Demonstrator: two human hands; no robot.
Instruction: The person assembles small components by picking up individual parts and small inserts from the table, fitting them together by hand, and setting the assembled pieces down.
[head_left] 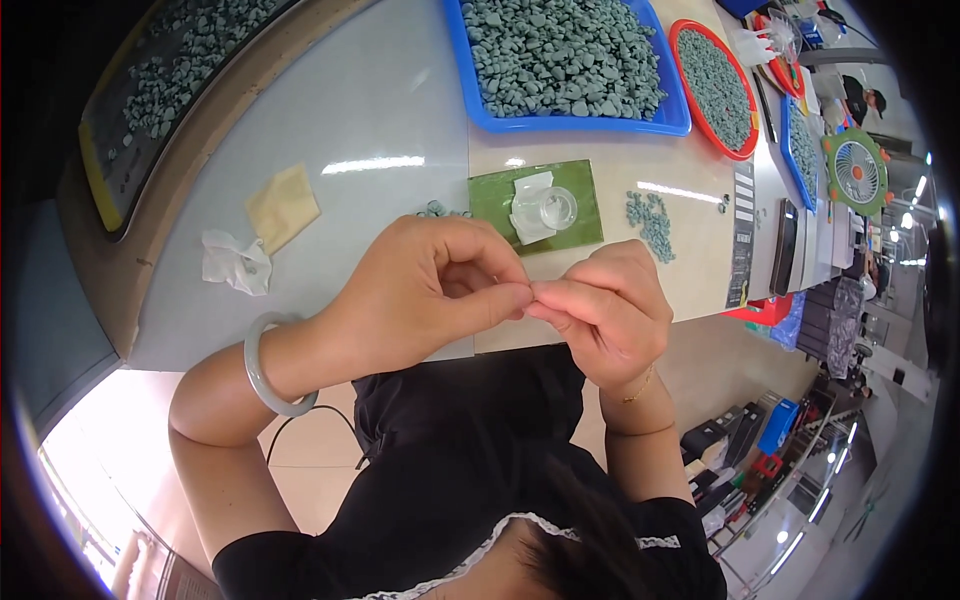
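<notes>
Left hand and right hand meet, fingertips pinched together; on what, I cannot tell. Just beyond, a green rectangular mat bears a clear round plastic cup. Around spreads the glossy pale table; far right, a green-rimmed round fan.

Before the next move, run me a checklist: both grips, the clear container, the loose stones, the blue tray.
1. Left grip and right grip brought together at the fingertips: ok.
2. Something pinched between them: cannot tell, too small or hidden.
3. Clear container over the green board: ok.
4. Loose stones all in one pile: not ok, a few lie apart.
5. Blue tray clear of both grips: ok.
</notes>
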